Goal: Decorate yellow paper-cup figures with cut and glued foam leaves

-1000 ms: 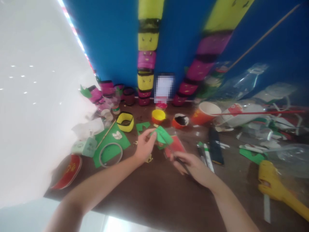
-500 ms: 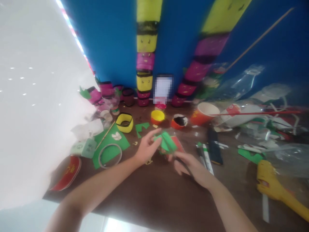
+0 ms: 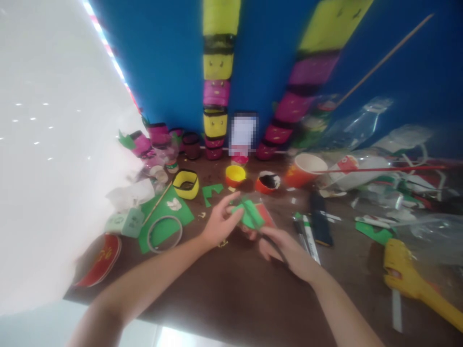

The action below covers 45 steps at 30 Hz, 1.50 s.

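Note:
My left hand (image 3: 220,220) pinches a small piece of green paper (image 3: 249,215) above the middle of the table, thumb on top. Close on its right, my right hand (image 3: 289,248) is closed around dark-handled scissors (image 3: 275,246). Their blades point up and left at the paper, where a dark line crosses it; motion blur hides the exact cut. Behind the paper lies a red piece (image 3: 265,215), partly covered. Small yellow scraps (image 3: 223,243) are on the tabletop below my left hand.
A green sheet (image 3: 184,212) lies left under a tape ring (image 3: 149,236). Farther back stand a yellow cup piece (image 3: 186,183), a yellow-lined cup (image 3: 235,175) and a cup with black inside (image 3: 267,181). Markers (image 3: 311,238) and a yellow glue gun (image 3: 401,265) lie right.
The green paper has turned slightly between my hands, and the dark line across it has shifted. Both hands stay in nearly the same place.

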Available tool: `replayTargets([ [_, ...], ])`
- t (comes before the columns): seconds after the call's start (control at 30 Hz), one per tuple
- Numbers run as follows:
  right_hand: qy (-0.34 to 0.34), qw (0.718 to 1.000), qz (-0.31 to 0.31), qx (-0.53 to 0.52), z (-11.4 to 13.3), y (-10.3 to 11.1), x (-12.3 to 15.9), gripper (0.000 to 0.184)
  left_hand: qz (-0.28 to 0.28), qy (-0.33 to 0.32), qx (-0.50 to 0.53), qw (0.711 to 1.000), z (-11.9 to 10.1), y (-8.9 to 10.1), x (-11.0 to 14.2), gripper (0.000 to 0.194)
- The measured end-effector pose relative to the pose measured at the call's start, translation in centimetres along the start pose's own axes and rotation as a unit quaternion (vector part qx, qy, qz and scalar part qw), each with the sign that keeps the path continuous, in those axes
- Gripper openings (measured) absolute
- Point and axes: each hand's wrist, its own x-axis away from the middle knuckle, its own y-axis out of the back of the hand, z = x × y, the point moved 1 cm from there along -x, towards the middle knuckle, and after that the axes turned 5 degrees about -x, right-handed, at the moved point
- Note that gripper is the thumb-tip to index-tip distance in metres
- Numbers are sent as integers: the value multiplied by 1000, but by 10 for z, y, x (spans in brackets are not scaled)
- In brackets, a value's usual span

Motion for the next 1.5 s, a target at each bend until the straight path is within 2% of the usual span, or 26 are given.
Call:
replayTargets([
  [0.37,7,1000,-15,12,2,-1,0,36,6,11,15,1000,-1,-1,-1,66],
  [0.57,9,998,-39,38,6,-1,-1,42,11,42,40,998,0,-2,-1,47],
  [0.77,-7,999,-37,33,4,0,0,43,53,34,46,997,4,0,-1,38],
  [1.13,3,1000,-10,10,4,-1,1,42,37,24,23,999,2,1,-1,37],
  [1.5,23,999,-24,21,5,-1,0,40,49,20,30,998,0,1,-1,36],
])
